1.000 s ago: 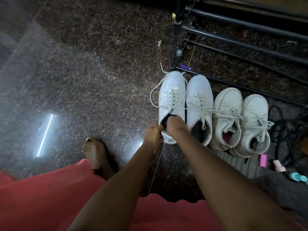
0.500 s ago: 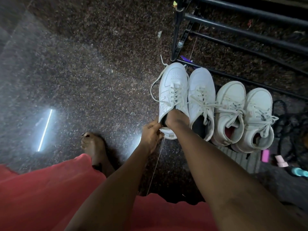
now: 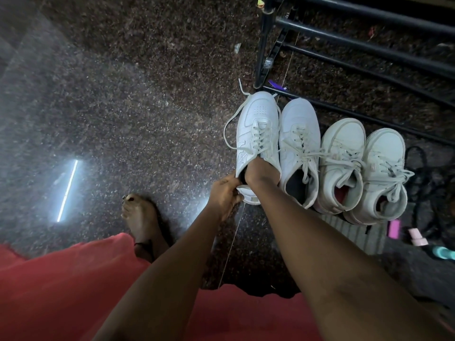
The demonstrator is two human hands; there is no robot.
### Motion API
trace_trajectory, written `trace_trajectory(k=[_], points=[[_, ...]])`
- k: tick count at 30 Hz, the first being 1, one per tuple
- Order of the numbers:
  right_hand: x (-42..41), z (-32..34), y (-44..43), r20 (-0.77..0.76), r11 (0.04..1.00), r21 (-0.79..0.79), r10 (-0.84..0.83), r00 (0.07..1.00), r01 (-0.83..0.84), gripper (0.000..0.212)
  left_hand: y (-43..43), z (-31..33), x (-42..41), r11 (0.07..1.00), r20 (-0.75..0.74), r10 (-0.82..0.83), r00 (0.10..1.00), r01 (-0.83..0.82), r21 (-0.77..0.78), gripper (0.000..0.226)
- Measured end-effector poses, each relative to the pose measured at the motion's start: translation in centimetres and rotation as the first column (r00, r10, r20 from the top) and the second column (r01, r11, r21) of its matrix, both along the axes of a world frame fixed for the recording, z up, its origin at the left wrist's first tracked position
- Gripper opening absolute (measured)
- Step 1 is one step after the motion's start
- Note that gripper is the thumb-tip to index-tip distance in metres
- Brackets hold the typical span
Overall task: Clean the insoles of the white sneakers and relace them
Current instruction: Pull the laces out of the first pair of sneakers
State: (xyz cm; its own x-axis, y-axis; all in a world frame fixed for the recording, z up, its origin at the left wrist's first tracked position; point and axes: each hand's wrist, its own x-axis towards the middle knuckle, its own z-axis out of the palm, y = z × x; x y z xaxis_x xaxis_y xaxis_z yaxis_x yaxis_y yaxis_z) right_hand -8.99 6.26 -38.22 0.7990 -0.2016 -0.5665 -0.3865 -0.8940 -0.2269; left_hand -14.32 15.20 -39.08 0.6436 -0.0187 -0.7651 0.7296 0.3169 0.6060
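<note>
Insole removal seems in hand: the left hand [image 3: 225,193] curls its fingers round the heel of the leftmost white laced sneaker [image 3: 256,124] on the dark speckled stone floor [image 3: 147,94]. The right hand [image 3: 258,172] is inside the shoe, fingers hidden. The next move likely calls for pinching the insole and drawing it out.

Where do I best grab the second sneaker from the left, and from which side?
I'd grip the second sneaker by its heel collar, from the near side: heel faces you, mouth gapes upward, and the held sneaker and a high-top crowd its flanks.
</note>
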Motion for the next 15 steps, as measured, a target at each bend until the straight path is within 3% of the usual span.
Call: trace_trajectory(k=[8,15], points=[[0.12,0.11,0.04,0.02,0.996,0.045,-0.075,0.997,0.074,0.032,-0.21,0.12,0.07,0.999,-0.02,0.005,1.0,-0.004,0.042,0.023],[0.17,0.15,0.12,0.02,1.0,0.025,0.01,1.0,-0.01,0.03,-0.19,0.26,0.29,0.997,-0.019,-0.023,1.0,0.024,0.077,0.034]])
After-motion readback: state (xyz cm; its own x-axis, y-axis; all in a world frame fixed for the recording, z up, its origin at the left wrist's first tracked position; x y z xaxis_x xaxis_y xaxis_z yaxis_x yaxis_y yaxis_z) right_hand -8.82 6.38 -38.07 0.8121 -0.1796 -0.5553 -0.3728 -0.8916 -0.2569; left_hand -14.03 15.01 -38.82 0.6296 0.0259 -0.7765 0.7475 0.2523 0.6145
